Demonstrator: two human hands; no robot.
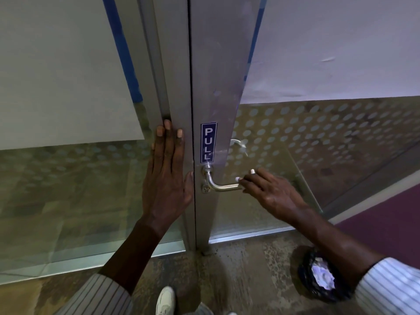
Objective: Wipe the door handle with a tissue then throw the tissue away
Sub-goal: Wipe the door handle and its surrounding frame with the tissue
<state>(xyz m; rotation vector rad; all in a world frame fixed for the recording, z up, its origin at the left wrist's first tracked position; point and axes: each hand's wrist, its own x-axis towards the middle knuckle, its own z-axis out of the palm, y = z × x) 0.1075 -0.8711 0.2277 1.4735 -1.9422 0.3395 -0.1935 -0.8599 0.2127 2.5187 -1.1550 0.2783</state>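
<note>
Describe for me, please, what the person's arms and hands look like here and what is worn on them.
Both hands, the left hand and the right hand, are bare: no gloves, rings or watch show. The forearms are uncovered, with pale, finely pinstriped shirt sleeves pushed up towards the elbows. The fingernails look light-coloured.

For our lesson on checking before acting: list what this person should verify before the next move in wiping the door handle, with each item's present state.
1. Right hand at the door handle: ok, fingers on its free end.
2. Tissue in the right hand: cannot tell, none shows.
3. Left hand bracing: ok, flat on the metal frame.
4. Bin nearby: ok, on the floor at the right.
5. Door shut: ok, edges meet.
</note>
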